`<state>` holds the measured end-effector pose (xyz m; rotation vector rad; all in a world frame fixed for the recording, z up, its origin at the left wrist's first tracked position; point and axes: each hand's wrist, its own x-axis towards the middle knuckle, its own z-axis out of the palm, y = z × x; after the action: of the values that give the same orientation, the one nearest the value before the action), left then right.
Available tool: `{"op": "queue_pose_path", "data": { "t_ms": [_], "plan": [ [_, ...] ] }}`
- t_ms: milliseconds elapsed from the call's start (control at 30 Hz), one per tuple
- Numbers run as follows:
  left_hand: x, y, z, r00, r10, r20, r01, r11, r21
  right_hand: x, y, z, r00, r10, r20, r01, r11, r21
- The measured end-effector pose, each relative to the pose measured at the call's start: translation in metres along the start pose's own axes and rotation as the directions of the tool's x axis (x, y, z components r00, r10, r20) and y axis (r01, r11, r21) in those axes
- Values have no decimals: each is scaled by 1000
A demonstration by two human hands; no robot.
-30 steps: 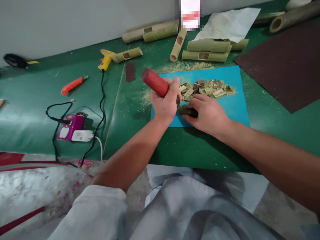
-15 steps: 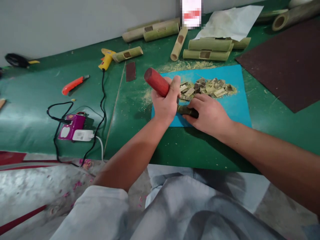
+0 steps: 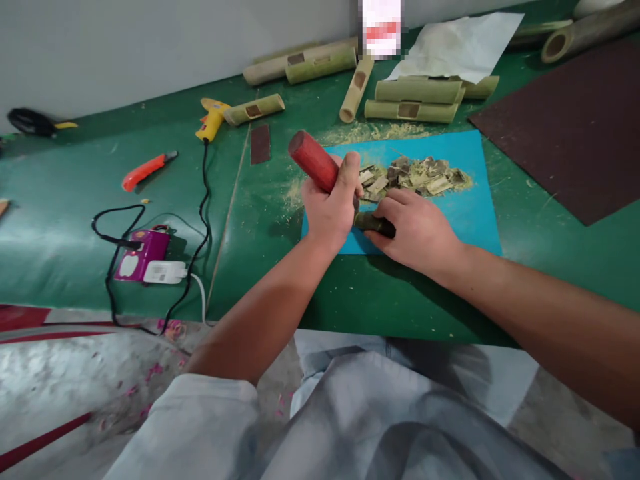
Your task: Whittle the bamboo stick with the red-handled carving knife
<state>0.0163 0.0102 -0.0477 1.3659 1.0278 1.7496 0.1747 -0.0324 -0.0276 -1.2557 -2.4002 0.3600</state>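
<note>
My left hand (image 3: 329, 208) grips a tool by its round red wooden handle (image 3: 313, 161), which slants up to the left; the tool's working end is hidden behind my fingers. My right hand (image 3: 416, 229) presses a short dark green bamboo piece (image 3: 373, 223) onto the near left part of the blue mat (image 3: 473, 207). The tool meets the bamboo piece between my two hands. A heap of bamboo chips (image 3: 414, 176) lies on the mat just behind my hands.
Several cut bamboo tubes (image 3: 411, 110) and white paper (image 3: 457, 48) lie at the back. A brown sheet (image 3: 575, 127) is at right. At left are a yellow glue gun (image 3: 212, 118) with black cord, an orange cutter (image 3: 145, 171), a purple power strip (image 3: 143, 257).
Hands and tool stay almost in place; the red handle has shifted very slightly. The view wobbles a little. Nothing was picked up or let go.
</note>
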Motion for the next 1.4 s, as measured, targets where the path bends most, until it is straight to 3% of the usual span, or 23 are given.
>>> {"op": "queue_pose_path", "data": {
  "t_ms": [200,467,733,867,1067,1400],
  "plan": [
    [-4,12,5,999,-3,-39,5,999,49,1,1,2,1000,-2,8,2,1000,10],
    [-3,10,0,1000,-9,-25,12,992,123,0,0,2,1000,14,-13,-14,999,44],
    [-8,18,1,976,183,119,-202,964,174,3,6,2,1000,1,-30,4,982,188],
    [-12,12,0,987,134,84,-145,978,150,2,7,1,999,15,-41,-5,973,233],
    [-8,9,6,996,54,-69,-54,999,8,2,3,0,999,24,-25,-19,985,172],
    [-9,18,9,999,40,-15,-39,998,57,-1,1,1,999,-1,-45,6,993,114]
  ]
}}
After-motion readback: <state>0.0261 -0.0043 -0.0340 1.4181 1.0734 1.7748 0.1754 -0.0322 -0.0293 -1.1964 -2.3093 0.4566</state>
